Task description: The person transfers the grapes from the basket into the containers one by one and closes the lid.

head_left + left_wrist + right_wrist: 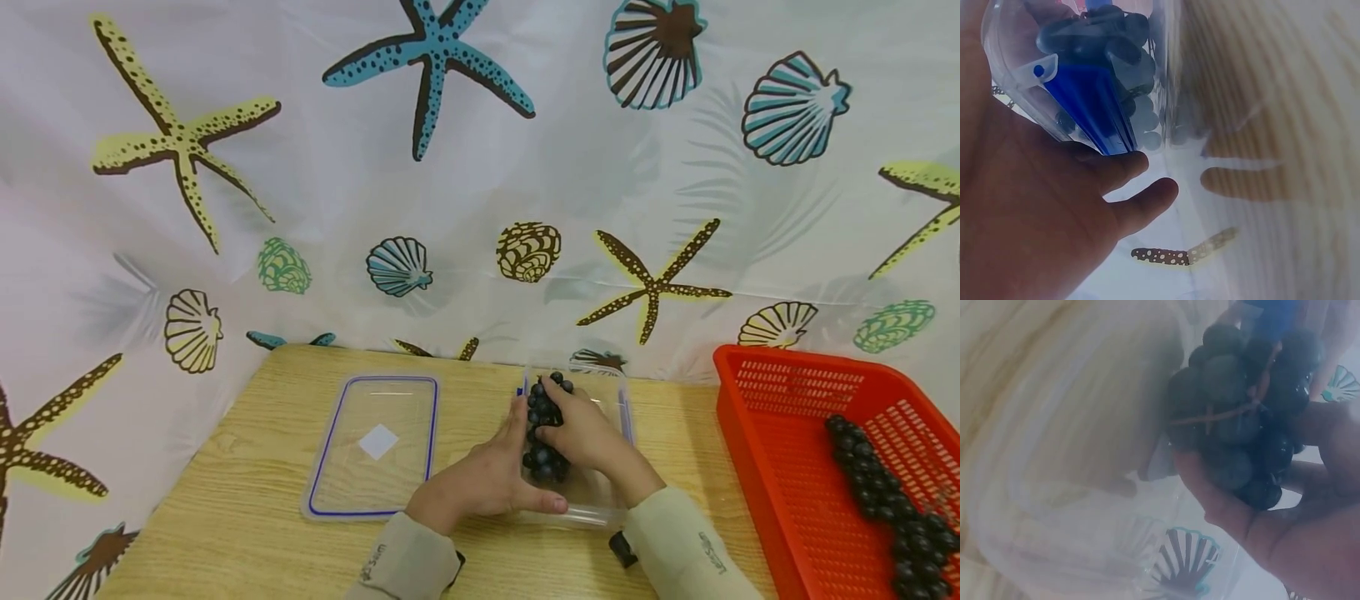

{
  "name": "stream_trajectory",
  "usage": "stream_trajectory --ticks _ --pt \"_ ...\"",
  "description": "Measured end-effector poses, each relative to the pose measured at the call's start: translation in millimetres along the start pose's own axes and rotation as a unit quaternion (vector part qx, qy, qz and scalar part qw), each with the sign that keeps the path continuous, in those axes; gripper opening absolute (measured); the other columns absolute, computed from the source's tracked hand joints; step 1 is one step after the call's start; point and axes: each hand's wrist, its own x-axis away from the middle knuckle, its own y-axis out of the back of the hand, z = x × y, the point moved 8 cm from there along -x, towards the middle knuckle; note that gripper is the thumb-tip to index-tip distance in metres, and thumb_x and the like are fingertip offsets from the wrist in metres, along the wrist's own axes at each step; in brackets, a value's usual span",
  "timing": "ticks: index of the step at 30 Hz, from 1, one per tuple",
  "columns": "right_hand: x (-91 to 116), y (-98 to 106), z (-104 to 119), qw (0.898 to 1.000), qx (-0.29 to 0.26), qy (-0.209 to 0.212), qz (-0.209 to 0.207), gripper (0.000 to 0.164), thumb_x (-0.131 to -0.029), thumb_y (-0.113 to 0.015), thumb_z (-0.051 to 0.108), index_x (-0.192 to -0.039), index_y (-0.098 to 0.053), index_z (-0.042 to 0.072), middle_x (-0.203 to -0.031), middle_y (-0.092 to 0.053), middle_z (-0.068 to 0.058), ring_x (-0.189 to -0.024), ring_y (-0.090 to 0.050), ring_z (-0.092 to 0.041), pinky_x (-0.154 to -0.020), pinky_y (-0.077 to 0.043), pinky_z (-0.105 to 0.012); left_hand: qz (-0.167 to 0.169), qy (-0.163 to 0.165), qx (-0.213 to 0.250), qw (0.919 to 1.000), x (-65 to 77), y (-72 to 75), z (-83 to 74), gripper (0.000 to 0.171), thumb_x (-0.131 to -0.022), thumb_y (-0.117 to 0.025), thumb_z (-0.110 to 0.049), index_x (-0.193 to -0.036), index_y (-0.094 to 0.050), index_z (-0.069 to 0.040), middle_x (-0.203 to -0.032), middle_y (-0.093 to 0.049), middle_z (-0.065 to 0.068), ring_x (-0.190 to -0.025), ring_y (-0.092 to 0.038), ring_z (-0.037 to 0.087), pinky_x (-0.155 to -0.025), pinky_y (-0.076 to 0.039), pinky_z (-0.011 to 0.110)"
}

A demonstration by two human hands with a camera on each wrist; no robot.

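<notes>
A bunch of dark grapes (545, 421) lies against the left side of a clear plastic container (585, 518) on the table. My right hand (588, 433) reaches into the container and grips the bunch; the right wrist view has its fingers around the grapes (1225, 381) and a brown stem. Along the container's left wall, my left hand (483, 479) stretches its fingers, while its thumb extends by the front edge. A blue latch (1094, 103) shows beside the left fingers in the left wrist view, with grapes visible through the clear wall.
Left of the container, a clear lid with a blue seal (433, 442) lies flat, a white square on it. A red perforated basket (750, 467) stands at the right, holding more dark grapes (873, 483). Behind the wooden table (225, 500) hangs a shell-patterned curtain (480, 183).
</notes>
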Motion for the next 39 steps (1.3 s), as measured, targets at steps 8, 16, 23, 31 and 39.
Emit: stream_trajectory --ticks 8,16,23,31,39 --pt "0 4 -3 0.999 -0.039 0.001 -0.024 0.088 -0.096 -0.072 0.013 -0.163 -0.016 0.008 -0.155 -0.031 -0.033 -0.139 -0.036 -0.048 -0.110 -0.032 -0.060 0.011 -0.003 -0.002 0.9999 0.1 -1.4 -2.9 0.135 -0.079 -0.076 -0.067 -0.159 0.022 -0.018 -0.166 0.014 0.008 -0.150 -0.016 0.036 -0.116 -0.024 0.055" --pt "-3 -10 -15 0.997 0.050 -0.044 0.034 0.090 -0.102 -0.058 0.047 -0.163 -0.006 0.005 -0.149 -0.031 -0.041 -0.128 -0.048 -0.052 -0.102 -0.041 -0.061 0.005 -0.008 -0.005 0.9999 -0.4 -0.1 -4.7 0.136 -0.080 -0.077 -0.064 -0.158 0.022 -0.014 -0.166 0.014 0.012 -0.151 -0.012 0.035 -0.117 -0.022 0.052" --pt "9 -6 -22 0.997 0.005 -0.056 0.052 0.101 -0.097 -0.061 0.056 -0.163 0.002 0.012 -0.153 -0.024 -0.042 -0.132 -0.041 -0.056 -0.102 -0.036 -0.068 0.018 -0.004 0.005 0.9998 0.0 -6.2 -2.8 0.134 -0.081 -0.076 -0.064 -0.159 0.021 -0.015 -0.166 0.017 0.011 -0.150 -0.014 0.036 -0.116 -0.025 0.052" --pt "38 6 3 0.991 0.034 -0.042 0.121 0.113 -0.089 -0.079 0.043 -0.164 0.002 0.016 -0.115 -0.066 -0.029 -0.088 -0.069 -0.032 -0.080 -0.055 -0.050 0.013 0.009 0.010 0.9998 2.3 -2.8 -2.0 0.135 -0.080 -0.076 -0.066 -0.159 0.023 -0.019 -0.166 0.015 0.009 -0.149 -0.018 0.040 -0.115 -0.027 0.056" --pt "20 -2 13 0.996 0.023 -0.010 0.091 0.106 -0.085 -0.085 0.019 -0.162 -0.014 0.003 -0.131 -0.055 -0.034 -0.108 -0.062 -0.036 -0.090 -0.052 -0.049 0.011 -0.003 0.031 0.9995 1.4 -0.6 -2.0 0.133 -0.082 -0.078 -0.060 -0.159 0.023 -0.019 -0.166 0.011 0.013 -0.148 -0.022 0.041 -0.115 -0.028 0.053"
